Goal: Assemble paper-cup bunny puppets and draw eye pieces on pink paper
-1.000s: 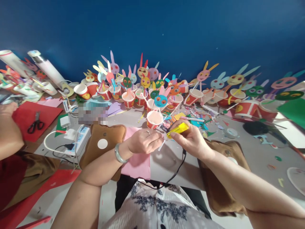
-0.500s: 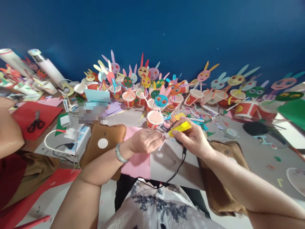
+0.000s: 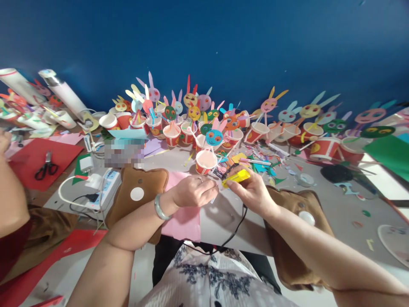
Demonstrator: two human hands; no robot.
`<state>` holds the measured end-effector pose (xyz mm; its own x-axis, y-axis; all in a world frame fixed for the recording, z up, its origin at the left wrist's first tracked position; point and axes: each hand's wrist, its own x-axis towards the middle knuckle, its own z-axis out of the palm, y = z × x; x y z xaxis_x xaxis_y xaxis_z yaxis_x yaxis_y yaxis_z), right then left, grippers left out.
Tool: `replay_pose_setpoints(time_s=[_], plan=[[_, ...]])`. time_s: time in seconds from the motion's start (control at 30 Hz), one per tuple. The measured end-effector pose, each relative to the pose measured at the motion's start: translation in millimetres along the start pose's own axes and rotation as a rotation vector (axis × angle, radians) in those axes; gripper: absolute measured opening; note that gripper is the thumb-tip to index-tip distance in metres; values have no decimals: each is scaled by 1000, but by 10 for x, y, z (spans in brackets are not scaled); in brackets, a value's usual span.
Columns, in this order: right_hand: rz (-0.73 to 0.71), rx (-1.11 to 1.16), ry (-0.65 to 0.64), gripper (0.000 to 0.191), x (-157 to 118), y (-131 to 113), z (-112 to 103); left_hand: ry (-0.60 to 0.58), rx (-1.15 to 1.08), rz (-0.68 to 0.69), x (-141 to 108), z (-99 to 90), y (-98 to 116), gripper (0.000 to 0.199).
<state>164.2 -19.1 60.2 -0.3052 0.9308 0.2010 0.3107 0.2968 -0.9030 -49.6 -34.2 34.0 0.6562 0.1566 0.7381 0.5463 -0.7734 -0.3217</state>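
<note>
My right hand (image 3: 254, 192) is closed on a yellow tool (image 3: 236, 178), which lies across the fingers with its tip pointing left. Just to the left, my left hand (image 3: 196, 190) has its fingers pressed together around something small and pale that I cannot make out. The two hands almost meet over the grey table, beside a sheet of pink paper (image 3: 182, 221). Right behind them stands a red and white paper cup (image 3: 206, 163), with a blue rabbit face (image 3: 214, 137) above it. A black cable hangs below my right hand.
Many paper cups with rabbit faces line the blue wall (image 3: 204, 42). Brown cushions (image 3: 140, 192) lie on both sides. At the left are a power strip (image 3: 107, 189), scissors (image 3: 47, 166) on red paper (image 3: 27, 160) and another person's arm (image 3: 11, 192). Paper scraps (image 3: 265, 155) lie behind my right hand.
The yellow tool has tilted flatter and come down slightly, with my right hand a little lower and further left. The view has shifted slightly. The other person's arm at the left has moved.
</note>
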Motion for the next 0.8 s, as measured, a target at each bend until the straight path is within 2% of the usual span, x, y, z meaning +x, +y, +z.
replay_pose_setpoints(time_s=[0.1,0.2,0.27,0.33,0.4,0.43,0.5,0.57,0.63,0.8], plan=[[69,-44,3,24,-10,82,-34,21,-69,-64,3,-13,15,16],[83,-126,146,26,57,205,-253,49,-249,-218,6,-40,-13,8],[111,-105,251,26,153,318,-490,126,-417,-434,8,-44,-80,5],[155,-110,304,28,284,472,-746,248,-601,-753,2,-31,-197,13],[194,-233,363,30,432,664,-966,339,-830,-1083,-22,-12,-356,20],[206,-254,356,30,505,768,-1051,372,-946,-1216,-41,-4,-444,23],[235,-303,313,25,640,971,-1166,407,-1152,-1384,-92,1,-613,29],[264,-373,281,20,756,1142,-1221,408,-1296,-1483,-148,-4,-744,35],[291,-445,245,19,858,1263,-1240,366,-1376,-1521,-204,-6,-822,37],[356,-617,155,19,1069,1356,-1244,155,-1382,-1522,-322,50,-869,31]])
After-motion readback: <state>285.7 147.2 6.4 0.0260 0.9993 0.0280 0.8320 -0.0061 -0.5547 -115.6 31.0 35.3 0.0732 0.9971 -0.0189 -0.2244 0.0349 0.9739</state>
